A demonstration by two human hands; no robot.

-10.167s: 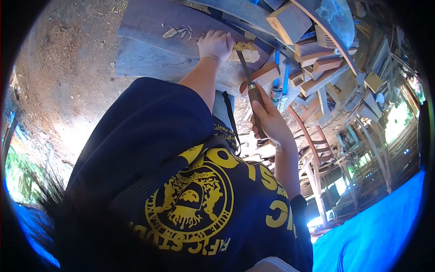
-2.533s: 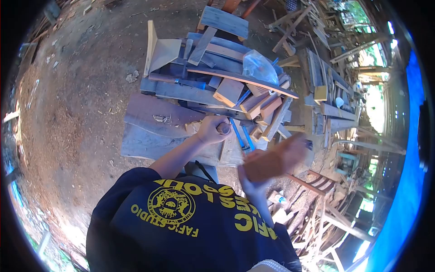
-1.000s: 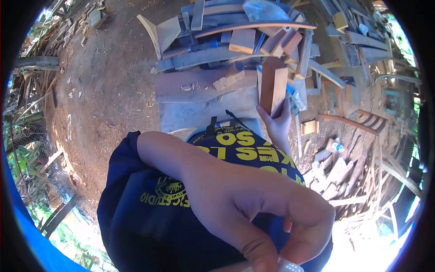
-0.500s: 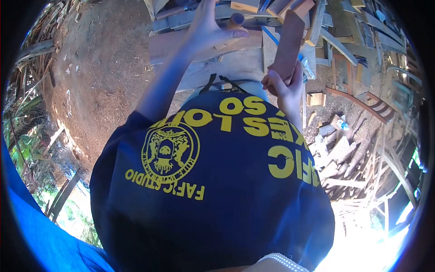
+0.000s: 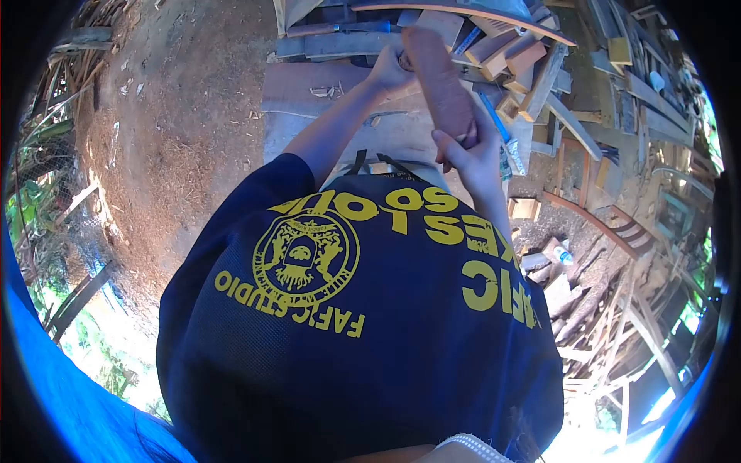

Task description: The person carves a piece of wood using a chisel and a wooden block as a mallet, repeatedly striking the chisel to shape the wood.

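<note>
My right hand is closed around the lower end of a reddish-brown wooden piece, smeared by motion, which slants up and to the left over the workbench. My left hand is closed around a round-ended handle, just left of the wooden piece's upper part. The handle's lower part is hidden by the fingers and the wooden piece. Small wood chips lie on the bench to the left of my left hand.
Offcuts crowd the bench's far right, beneath a long curved strip. A blue tool lies right of my right hand. A curved slatted wooden piece and scrap wood are on the ground at right.
My left hand, previously spread beside the round-ended handle, has closed around it. My right hand has moved left with the wooden piece, which now tilts left. The camera view has shifted.
</note>
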